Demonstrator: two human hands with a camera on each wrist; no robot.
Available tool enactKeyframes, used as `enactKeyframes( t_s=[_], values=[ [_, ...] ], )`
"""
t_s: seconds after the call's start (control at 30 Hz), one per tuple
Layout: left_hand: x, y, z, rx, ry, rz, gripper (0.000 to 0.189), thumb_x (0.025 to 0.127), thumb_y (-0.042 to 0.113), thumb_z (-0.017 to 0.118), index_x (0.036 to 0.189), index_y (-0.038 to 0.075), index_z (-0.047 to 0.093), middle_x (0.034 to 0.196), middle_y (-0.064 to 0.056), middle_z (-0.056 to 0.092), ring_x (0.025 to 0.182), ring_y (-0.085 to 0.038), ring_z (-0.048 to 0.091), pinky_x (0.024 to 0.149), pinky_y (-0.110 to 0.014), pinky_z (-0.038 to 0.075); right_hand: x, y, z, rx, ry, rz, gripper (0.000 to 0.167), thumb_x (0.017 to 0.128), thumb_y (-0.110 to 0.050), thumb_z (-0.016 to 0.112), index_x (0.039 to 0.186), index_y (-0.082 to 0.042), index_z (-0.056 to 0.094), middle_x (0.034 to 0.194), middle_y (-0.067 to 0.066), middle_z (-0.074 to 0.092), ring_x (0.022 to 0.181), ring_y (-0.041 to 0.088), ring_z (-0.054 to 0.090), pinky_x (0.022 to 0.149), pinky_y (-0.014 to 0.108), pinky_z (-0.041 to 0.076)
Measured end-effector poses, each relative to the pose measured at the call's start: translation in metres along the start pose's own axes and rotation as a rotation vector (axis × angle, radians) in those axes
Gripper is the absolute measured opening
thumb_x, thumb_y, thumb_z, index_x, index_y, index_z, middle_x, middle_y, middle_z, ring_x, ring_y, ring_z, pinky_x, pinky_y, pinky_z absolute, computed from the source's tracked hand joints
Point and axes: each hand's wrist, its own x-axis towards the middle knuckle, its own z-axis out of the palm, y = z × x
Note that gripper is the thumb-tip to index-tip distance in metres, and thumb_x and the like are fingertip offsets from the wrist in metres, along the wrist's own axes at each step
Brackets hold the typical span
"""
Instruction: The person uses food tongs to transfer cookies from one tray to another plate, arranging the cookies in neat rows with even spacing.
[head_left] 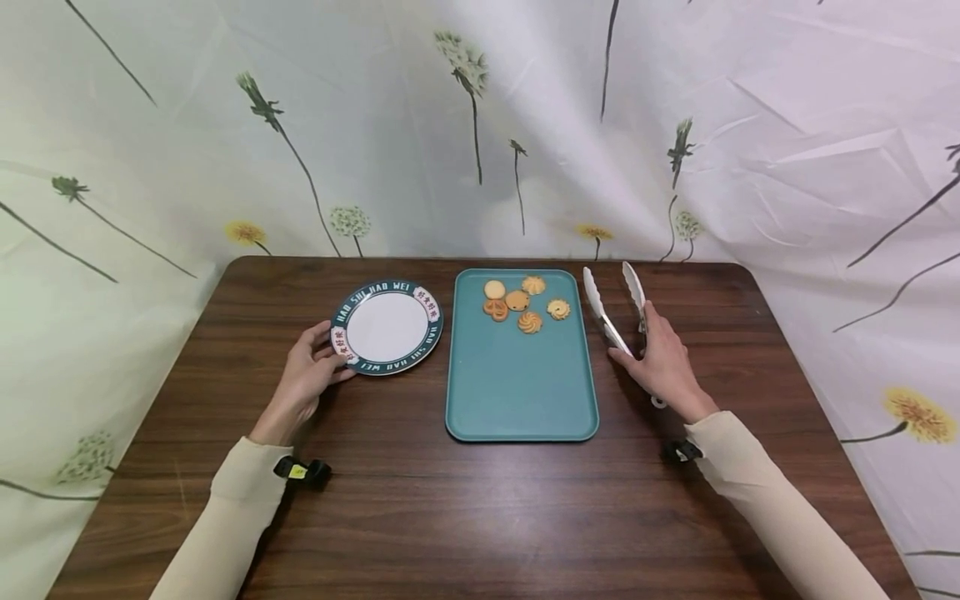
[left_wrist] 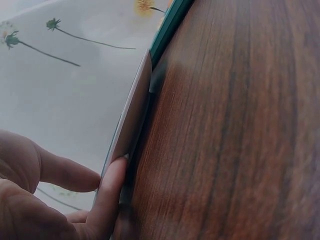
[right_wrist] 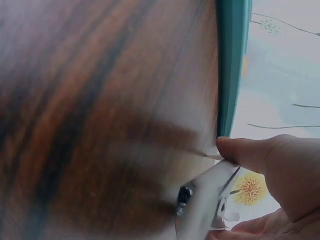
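Observation:
My left hand (head_left: 306,371) pinches the left rim of a round white plate (head_left: 386,327) with a dark green lettered border. In the left wrist view, the thumb and a finger (left_wrist: 111,192) grip the plate's edge, and its underside faces the table at a slant. On the right, my right hand (head_left: 667,362) holds metal tongs (head_left: 597,304), whose two arms are spread apart and point away from me. The right wrist view shows the tongs' handle (right_wrist: 207,195) between thumb and fingers, close over the wood.
A teal tray (head_left: 517,392) lies between the hands. Several biscuits sit at its far end, among them a pretzel-shaped one (head_left: 496,309) and a swirled one (head_left: 529,322). The brown wooden table (head_left: 495,517) meets a flower-printed cloth (head_left: 375,125) behind.

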Motion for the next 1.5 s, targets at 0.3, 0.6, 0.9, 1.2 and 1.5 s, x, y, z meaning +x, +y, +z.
enactKeyframes(
  t_s=[0.3,0.6,0.9,1.2,1.5],
  values=[
    [0.0018,0.0035,0.0001,-0.008,0.011,0.005,0.073,0.107,-0.002,0.043,0.168,0.01,0.006,0.172,-0.021,0.014,0.138,-0.028,0.043,0.086,-0.016,0.063,0.0022,0.0015,-0.0036,0.028,0.032,-0.031,0.086,0.094,-0.022,0.072,0.159,0.012,0.027,0.139,0.036,0.051,0.097,0.041,0.068,0.087,0.057,0.057],
    [0.0018,0.0004,0.0005,-0.024,0.01,-0.015,0.074,0.106,-0.005,0.042,0.168,0.009,0.006,0.172,-0.022,0.013,0.132,-0.023,0.045,0.086,-0.015,0.063,0.0026,0.0045,-0.0002,0.028,0.021,0.0,0.085,0.095,-0.025,0.068,0.16,0.01,0.027,0.142,0.036,0.049,0.11,0.045,0.06,0.091,0.062,0.053],
    [-0.0004,0.0,0.0011,-0.016,0.003,-0.016,0.073,0.106,-0.004,0.042,0.168,0.009,0.006,0.172,-0.022,0.013,0.139,-0.029,0.042,0.088,-0.017,0.063,0.0002,0.0076,0.0017,0.028,0.017,0.021,0.089,0.1,-0.042,0.066,0.161,0.008,0.024,0.146,0.037,0.045,0.127,0.053,0.05,0.102,0.071,0.047],
    [-0.0006,0.0003,0.0003,-0.009,0.01,-0.012,0.073,0.106,-0.003,0.043,0.169,0.01,0.007,0.172,-0.021,0.013,0.138,-0.029,0.043,0.087,-0.015,0.063,0.0025,0.0068,0.0009,0.013,0.062,-0.002,0.09,0.099,-0.044,0.07,0.158,0.011,0.03,0.143,0.037,0.048,0.127,0.055,0.051,0.103,0.071,0.047],
    [-0.0007,-0.0003,0.0,-0.005,0.011,-0.012,0.073,0.107,-0.002,0.043,0.169,0.011,0.007,0.172,-0.021,0.013,0.139,-0.029,0.042,0.088,-0.017,0.063,0.0019,0.0063,-0.0002,0.007,0.066,-0.012,0.085,0.1,-0.04,0.068,0.158,0.01,0.031,0.139,0.036,0.051,0.125,0.054,0.052,0.101,0.071,0.048]
  ],
)
